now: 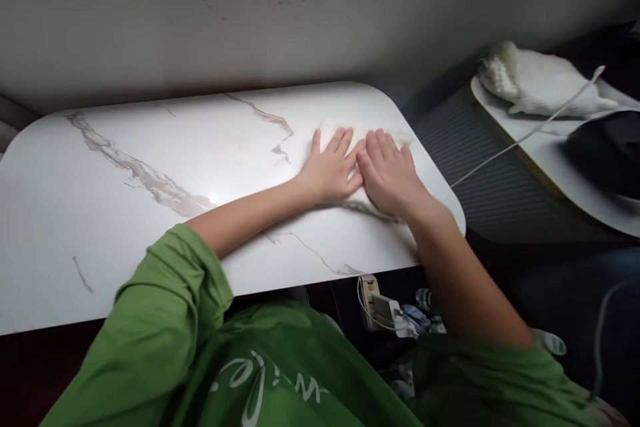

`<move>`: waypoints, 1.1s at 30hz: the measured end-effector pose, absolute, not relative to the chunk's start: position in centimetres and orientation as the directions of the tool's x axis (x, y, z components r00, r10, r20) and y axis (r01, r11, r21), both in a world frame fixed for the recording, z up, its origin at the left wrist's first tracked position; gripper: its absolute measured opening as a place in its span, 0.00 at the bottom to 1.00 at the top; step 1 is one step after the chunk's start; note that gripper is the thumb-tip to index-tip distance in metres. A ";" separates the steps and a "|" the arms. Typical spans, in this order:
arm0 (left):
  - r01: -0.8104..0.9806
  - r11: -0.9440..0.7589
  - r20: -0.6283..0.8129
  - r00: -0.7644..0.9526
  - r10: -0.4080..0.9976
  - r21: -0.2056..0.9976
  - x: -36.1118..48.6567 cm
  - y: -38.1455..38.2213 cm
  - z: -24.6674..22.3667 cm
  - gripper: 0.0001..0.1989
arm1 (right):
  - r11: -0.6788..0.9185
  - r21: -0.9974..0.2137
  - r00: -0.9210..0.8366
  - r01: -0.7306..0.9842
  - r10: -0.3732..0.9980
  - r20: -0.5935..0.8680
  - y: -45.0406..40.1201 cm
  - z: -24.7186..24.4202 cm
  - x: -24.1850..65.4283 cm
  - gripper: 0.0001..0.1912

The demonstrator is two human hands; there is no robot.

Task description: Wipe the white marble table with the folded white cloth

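A white cloth point(364, 199), blurred at its edges, lies on the right half of a white marble-patterned tabletop point(250, 180). My left hand point(333, 170) rests flat on it, fingers spread and pointing away from me. Just to the right, my right hand point(389, 170) presses palm down on the same cloth, its fingers stretched forward and close together. The two hands touch or nearly touch near the left thumb. Much of the cloth is hidden beneath them.
A grey wall point(200, 20) runs behind the table. At right, a white plush-looking object point(550, 80) and a dark item point(607, 153) sit on another white surface. A pale cable point(525, 140) crosses the gap. Below the front edge is a power strip point(369, 300) with a plugged-in adapter.
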State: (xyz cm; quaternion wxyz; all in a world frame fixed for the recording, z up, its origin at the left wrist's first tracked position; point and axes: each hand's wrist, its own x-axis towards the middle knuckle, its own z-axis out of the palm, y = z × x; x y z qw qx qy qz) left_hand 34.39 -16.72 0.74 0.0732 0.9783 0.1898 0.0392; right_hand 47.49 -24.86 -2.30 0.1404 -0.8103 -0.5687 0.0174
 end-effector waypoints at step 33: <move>0.699 -0.712 0.066 0.709 0.702 0.061 19.1 -8.7 1.4 0.28 | 0.023 -0.151 0.000 0.988 0.989 0.151 -11.9 -1.7 32.7 0.31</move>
